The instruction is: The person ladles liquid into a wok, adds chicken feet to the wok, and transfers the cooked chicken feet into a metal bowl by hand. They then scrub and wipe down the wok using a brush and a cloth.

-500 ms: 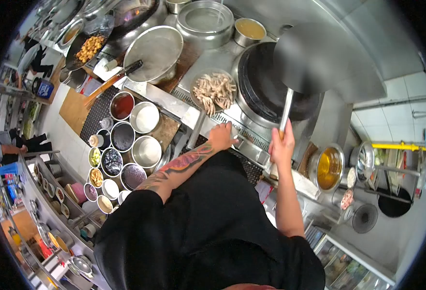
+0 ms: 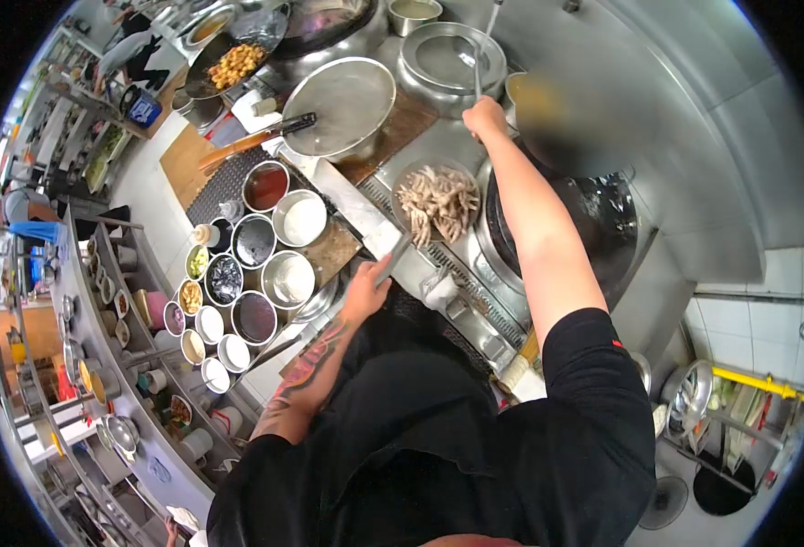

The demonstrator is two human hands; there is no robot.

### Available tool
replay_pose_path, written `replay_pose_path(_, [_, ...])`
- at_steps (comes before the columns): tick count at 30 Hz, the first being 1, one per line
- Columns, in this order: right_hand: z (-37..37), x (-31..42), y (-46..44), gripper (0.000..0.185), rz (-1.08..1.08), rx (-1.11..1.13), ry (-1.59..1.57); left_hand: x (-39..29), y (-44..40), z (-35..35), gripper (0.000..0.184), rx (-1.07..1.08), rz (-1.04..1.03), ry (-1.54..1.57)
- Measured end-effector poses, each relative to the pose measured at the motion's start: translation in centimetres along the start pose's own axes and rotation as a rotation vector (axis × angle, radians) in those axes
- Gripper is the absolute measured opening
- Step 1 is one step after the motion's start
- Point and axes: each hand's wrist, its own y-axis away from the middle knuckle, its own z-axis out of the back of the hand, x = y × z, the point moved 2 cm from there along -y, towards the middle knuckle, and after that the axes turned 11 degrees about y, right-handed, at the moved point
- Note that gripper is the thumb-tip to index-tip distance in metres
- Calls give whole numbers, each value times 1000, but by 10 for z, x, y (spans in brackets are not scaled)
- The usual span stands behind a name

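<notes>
My left hand [image 2: 365,290] is closed round a grey metal handle [image 2: 393,259] just below a round strainer [image 2: 404,219] of pale, finger-like pieces [image 2: 438,202]. Stretched up and forward, my right hand [image 2: 485,119] grips a long thin metal handle [image 2: 480,68], which crosses the front of a wide round metal pot [image 2: 438,56]; the tool's far end is not clear. Below my right forearm is a dark wok [image 2: 607,219] with a shiny wet surface. A blurred patch hides the wok's upper part.
A large steel bowl [image 2: 342,105] with a wooden-handled tool [image 2: 256,141] across its rim stands left of the strainer. Several ingredient tins [image 2: 256,242] stand at lower left. Another wok holds browned pieces [image 2: 236,66]. People [image 2: 137,55] are far off at upper left.
My right hand has swung up and left from beside the wok to the wide pot. My left hand has moved left and down, onto the grey handle. The view has shifted.
</notes>
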Motion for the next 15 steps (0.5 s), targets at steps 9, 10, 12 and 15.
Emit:
replay_pose_path(9, [-38,-13,-67,17,-251,729,-1728,8,-24,-1,61,-12,106,4])
replay_pose_path(10, [-36,-21,-61,17,-256,715,-1729,4,-27,-1,61,-2,102,9])
replay_pose_path(12, [-27,-33,-46,18,-161,859,-1833,1,-31,1,63,5,169,53])
replay_pose_path(15, [10,-41,-5,14,-215,808,-1855,13,-32,2,69,64,116,85])
